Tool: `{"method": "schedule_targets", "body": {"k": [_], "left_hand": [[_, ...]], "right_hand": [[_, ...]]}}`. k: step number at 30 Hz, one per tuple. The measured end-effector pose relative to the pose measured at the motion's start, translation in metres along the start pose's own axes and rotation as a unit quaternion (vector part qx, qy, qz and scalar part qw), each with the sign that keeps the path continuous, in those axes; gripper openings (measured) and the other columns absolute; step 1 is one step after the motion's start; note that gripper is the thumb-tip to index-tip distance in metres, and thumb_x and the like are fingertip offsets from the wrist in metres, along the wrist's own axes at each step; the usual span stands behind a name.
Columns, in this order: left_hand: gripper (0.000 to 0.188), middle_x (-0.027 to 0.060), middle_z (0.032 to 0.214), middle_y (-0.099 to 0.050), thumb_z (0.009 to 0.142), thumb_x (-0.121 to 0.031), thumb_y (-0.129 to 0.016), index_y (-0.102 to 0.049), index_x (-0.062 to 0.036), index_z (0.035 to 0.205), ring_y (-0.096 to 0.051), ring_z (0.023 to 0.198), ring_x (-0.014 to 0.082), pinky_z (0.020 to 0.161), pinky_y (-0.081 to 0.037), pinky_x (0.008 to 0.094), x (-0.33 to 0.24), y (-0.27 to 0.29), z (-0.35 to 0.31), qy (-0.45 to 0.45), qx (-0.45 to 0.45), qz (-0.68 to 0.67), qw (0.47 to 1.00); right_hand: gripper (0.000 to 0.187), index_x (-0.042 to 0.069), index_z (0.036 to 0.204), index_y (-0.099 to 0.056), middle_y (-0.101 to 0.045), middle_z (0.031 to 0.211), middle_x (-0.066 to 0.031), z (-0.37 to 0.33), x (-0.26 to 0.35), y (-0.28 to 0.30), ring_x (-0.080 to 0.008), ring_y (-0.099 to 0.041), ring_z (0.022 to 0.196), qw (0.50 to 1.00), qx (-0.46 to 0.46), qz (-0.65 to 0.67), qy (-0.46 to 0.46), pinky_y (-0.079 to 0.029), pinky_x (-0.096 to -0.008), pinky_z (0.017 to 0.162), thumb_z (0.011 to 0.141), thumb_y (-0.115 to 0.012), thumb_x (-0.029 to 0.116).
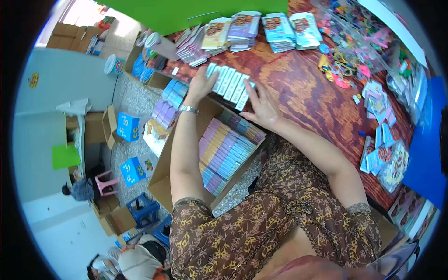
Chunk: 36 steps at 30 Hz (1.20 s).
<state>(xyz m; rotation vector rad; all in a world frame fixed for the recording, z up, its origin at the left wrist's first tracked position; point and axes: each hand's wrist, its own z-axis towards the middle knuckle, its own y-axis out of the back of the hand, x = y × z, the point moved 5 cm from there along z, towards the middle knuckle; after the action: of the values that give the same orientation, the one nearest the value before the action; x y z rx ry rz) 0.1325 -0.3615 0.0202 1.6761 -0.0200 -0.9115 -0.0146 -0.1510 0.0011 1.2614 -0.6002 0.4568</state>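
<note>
A row of small white and pale-blue boxes [229, 86] stands side by side at the table's near edge, between my two hands. My left hand [201, 85], with a bracelet at the wrist, grips the left end of the row, its fingers curled over the boxes. At the other end, my right hand [264, 106] presses its fingers and thumb against the last box. Right below is an open cardboard carton [163, 179], packed with rows of similar boxes [224, 151] in purple, orange and pale blue.
Stacks of flat printed cards [245, 29] line the table's [298, 93] far side. Colourful small toys [345, 60] in plastic heap at the right, near loose cards [380, 105]. A bottle [156, 43] stands at the far left. Blue stools [142, 208] and other people occupy the floor at left.
</note>
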Motion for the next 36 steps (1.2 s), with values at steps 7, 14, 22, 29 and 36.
{"method": "schedule_targets", "body": {"k": [7,14,22,29,36], "left_hand": [[0.076,0.0295,0.143,-0.049,0.091,-0.041,-0.070,-0.042,-0.0040,0.151,-0.050,0.129,0.0440,0.109,-0.040,0.0496,-0.019,0.002,-0.008,-0.186,-0.057,0.129,0.972],[0.066,0.0297,0.148,-0.041,0.094,-0.038,-0.070,-0.048,-0.0078,0.148,-0.042,0.135,0.0466,0.109,-0.035,0.0544,-0.091,-0.007,-0.017,-0.282,-0.215,0.180,0.918],[0.055,0.0224,0.148,-0.044,0.088,-0.018,-0.075,-0.057,-0.0071,0.139,-0.038,0.141,0.0447,0.115,-0.032,0.0555,-0.235,-0.044,-0.079,-0.400,-0.133,0.034,0.906],[0.053,0.0199,0.147,-0.047,0.088,-0.026,-0.075,-0.060,-0.0062,0.135,-0.038,0.141,0.0432,0.114,-0.033,0.0564,-0.307,-0.125,-0.112,-0.482,0.006,-0.060,0.874],[0.050,0.0218,0.142,-0.050,0.088,-0.024,-0.075,-0.060,-0.0053,0.132,-0.042,0.136,0.0453,0.112,-0.037,0.0561,-0.343,-0.178,-0.136,-0.474,0.087,-0.144,0.864]], "right_hand": [[0.117,0.024,0.162,-0.017,-0.034,0.144,-0.0325,0.002,0.000,-0.015,-0.0473,-0.053,0.119,0.999,0.042,0.011,0.002,-0.051,-0.0524,0.096,0.071,-0.089,0.038],[0.086,0.021,0.155,-0.034,-0.041,0.148,-0.0251,-0.055,-0.030,0.081,-0.0394,-0.059,0.117,0.993,-0.024,-0.096,0.063,-0.052,-0.0499,0.095,0.083,-0.077,0.036],[0.046,0.014,0.129,-0.060,-0.068,0.113,-0.0133,-0.183,-0.160,0.284,-0.0352,-0.066,0.098,0.876,-0.095,-0.424,-0.207,-0.055,-0.0464,0.081,0.086,-0.070,0.028],[0.046,0.010,0.127,-0.053,-0.069,0.107,-0.0181,-0.256,-0.217,0.301,-0.0365,-0.070,0.095,0.848,0.025,-0.385,-0.364,-0.057,-0.0515,0.076,0.089,-0.071,0.029],[0.028,0.005,0.117,-0.056,-0.072,0.093,-0.0192,-0.261,-0.204,0.312,-0.0378,-0.072,0.084,0.844,-0.048,-0.450,-0.289,-0.059,-0.0502,0.068,0.093,-0.061,0.018]]}}
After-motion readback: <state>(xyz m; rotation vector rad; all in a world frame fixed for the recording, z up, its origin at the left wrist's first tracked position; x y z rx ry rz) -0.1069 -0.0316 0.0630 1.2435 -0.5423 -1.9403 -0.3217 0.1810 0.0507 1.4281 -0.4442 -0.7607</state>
